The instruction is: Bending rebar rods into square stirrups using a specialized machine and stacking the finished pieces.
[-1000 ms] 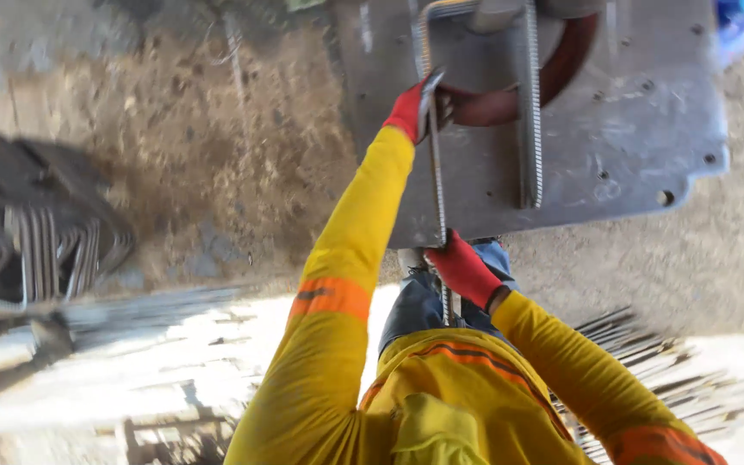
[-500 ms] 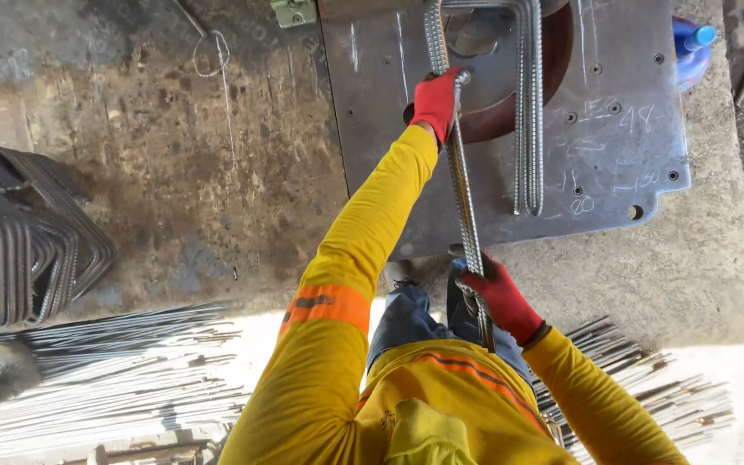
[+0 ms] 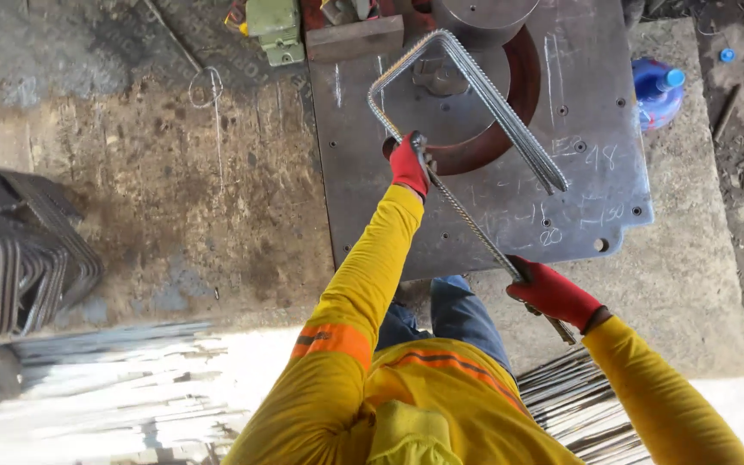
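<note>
Head view: the ribbed steel bar (image 3: 467,129), bent into an open frame, lies on the grey steel table (image 3: 596,172), its corner hooked around the round bending disc (image 3: 462,95). The left hand (image 3: 409,164) has its fingers clenched on the bar beside the disc, and the right hand (image 3: 553,293) grips the free end at the table's near edge, which gives leverage. Finished bent bars (image 3: 10,250) are stacked well apart on the floor.

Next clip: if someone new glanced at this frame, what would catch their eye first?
First, the bent ribbed steel bar, folded into an angular loop on the grey steel bending plate at top centre. Both red-gloved hands are closed on it: the left hand near the loop, the right hand lower on the straight end. Next, the bright yellow sleeves and the stack of bent bars at far left.
</note>
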